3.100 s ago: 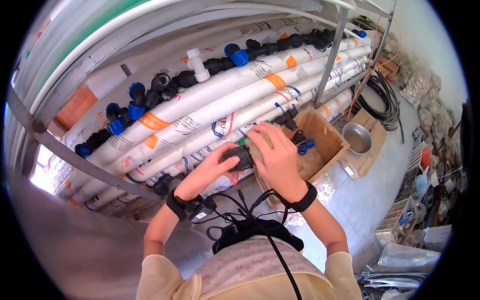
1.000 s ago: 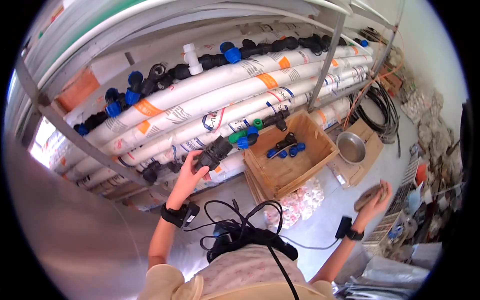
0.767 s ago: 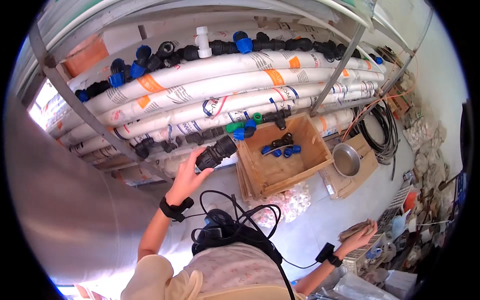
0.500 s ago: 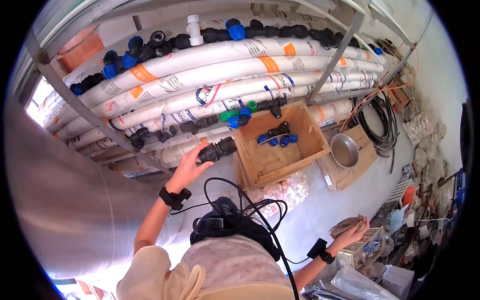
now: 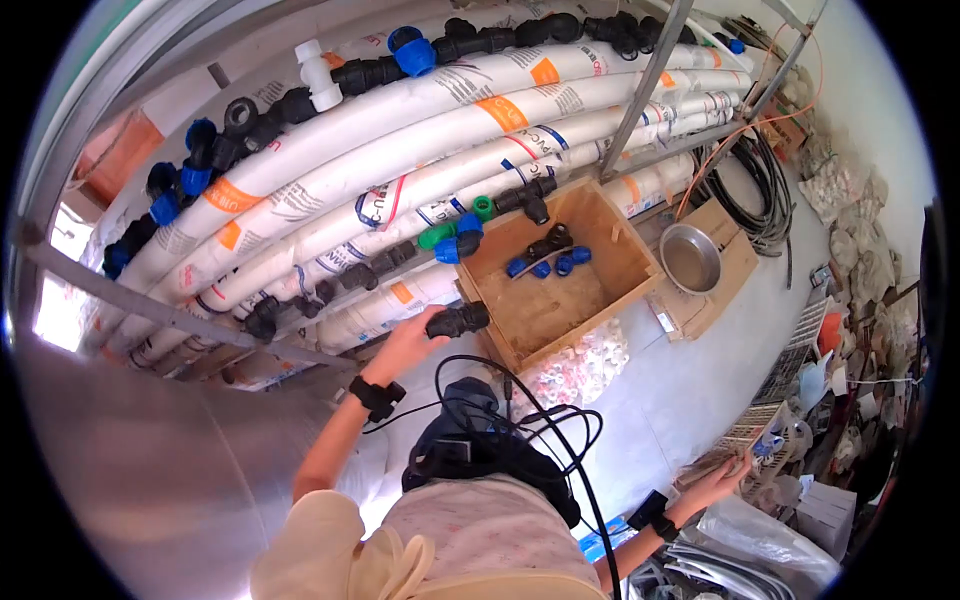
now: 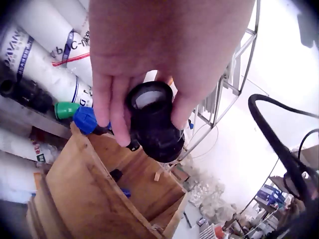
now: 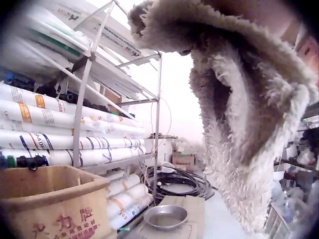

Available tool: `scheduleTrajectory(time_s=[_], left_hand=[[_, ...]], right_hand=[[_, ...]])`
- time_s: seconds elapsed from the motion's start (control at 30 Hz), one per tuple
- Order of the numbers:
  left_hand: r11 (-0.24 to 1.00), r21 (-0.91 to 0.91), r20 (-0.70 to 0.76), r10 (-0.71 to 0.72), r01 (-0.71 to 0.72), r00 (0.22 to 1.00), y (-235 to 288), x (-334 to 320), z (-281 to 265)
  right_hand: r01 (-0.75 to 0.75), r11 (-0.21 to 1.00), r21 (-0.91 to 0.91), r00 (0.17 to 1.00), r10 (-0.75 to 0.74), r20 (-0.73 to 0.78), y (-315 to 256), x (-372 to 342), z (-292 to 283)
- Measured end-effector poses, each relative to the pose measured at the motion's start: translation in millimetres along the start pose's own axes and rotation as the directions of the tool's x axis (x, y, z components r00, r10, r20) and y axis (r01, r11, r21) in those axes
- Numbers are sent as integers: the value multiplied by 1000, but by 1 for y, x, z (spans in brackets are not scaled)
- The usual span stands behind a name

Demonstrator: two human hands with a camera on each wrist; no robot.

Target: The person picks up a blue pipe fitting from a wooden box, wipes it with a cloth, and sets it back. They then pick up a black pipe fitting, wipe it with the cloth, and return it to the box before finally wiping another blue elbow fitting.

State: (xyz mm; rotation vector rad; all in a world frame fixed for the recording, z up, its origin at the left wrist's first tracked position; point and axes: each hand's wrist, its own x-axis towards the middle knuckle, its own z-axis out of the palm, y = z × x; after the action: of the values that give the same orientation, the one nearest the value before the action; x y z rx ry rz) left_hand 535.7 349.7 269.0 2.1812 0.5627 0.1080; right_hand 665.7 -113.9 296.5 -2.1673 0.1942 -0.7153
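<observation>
My left hand [image 5: 405, 346] grips a black plastic pipe fitting [image 5: 458, 320] beside the near left corner of the wooden box [image 5: 575, 346]. In the left wrist view, the thumb and fingers are on either side of the fitting [image 6: 157, 127], and its round open end faces the camera. Far to the right, my right hand [image 5: 714, 487] holds a shaggy grey-brown cloth [image 7: 234, 99], which hangs in folds in the right wrist view. Several black and blue fittings [image 5: 553, 250] lie inside the box.
White wrapped pipes [image 5: 400, 160] fill the metal rack, with a row of fittings [image 5: 480, 42] on top. Right of the box are a metal basin [image 5: 690, 260] on cardboard and a coiled black hose [image 5: 757, 190]. A white crate [image 5: 752, 425] stands near my right hand. Cables [image 5: 545, 420] hang at my waist.
Both hands were together at the fitting with the cloth. My right hand has since moved away rightward with the cloth; my left hand has brought the fitting close to the box.
</observation>
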Motion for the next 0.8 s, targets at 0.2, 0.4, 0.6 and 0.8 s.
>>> scheduleTrajectory(time_s=[0.2, 0.4, 0.6, 0.8], left_hand=[[990, -83, 38, 117, -114, 992, -37, 41, 15], [987, -126, 21, 103, -99, 994, -46, 67, 3], [972, -226, 36, 72, -62, 997, -66, 94, 7], [978, -174, -37, 108, -113, 993, -56, 118, 3]], right_hand=[[83, 993, -81, 996, -82, 19, -23, -2, 35], [69, 992, -103, 997, -66, 38, -49, 0, 69], [86, 991, -100, 996, -81, 47, -73, 1, 91], [103, 984, -146, 995, -102, 16, -90, 6, 96]])
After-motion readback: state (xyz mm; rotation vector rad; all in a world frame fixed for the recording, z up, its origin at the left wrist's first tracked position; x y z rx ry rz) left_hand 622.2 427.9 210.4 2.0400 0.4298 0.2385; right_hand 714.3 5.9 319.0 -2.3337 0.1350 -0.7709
